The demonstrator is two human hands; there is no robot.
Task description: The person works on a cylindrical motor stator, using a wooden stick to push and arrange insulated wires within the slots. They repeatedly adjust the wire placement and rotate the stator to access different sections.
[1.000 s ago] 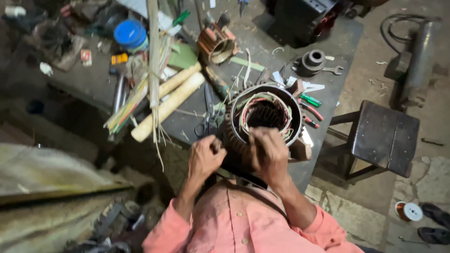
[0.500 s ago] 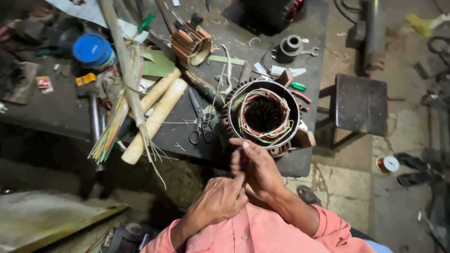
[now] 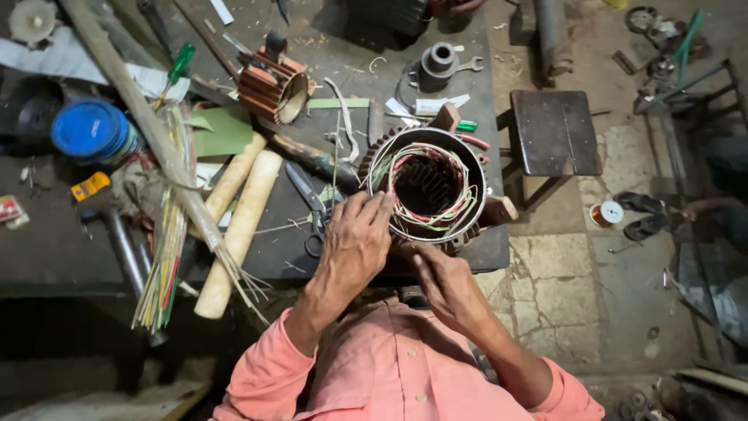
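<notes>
Looking down on one dark workbench [image 3: 327, 54]. One round grey metal motor stator [image 3: 427, 185], with red, white and green winding wires in its bore, sits at the bench's near right corner, its casing close to both the near edge and the right edge.

Left hand [image 3: 354, 245]: palm down on the stator's near-left rim, fingers curled over the rim onto the windings; held narrow, resting on the wires, though whether it pinches one cannot be told. Right hand [image 3: 446, 284]: just below the stator at the bench's near edge, fingers drawn together and pointing up at the casing; whether it holds anything cannot be told.

Count of nearby items: two pale wooden mallet handles [image 3: 238, 230] lying side by side left of the hands; one pair of dark scissors [image 3: 312, 206] between handles and stator, touching neither hand; one bundle of thin multicoloured sticks [image 3: 167, 242] overhanging the near edge; one copper-coloured wound rotor [image 3: 273, 90] further back; one blue round lid [image 3: 92, 129] at far left; one grey metal bushing [image 3: 439, 61] behind the stator.

Off the bench: one dark wooden stool [image 3: 555, 132] stands right of the stator, apart from the bench edge. One small spool of copper wire [image 3: 606, 214] lies on the stone floor [image 3: 561, 288]; open floor shows right of the right forearm.
</notes>
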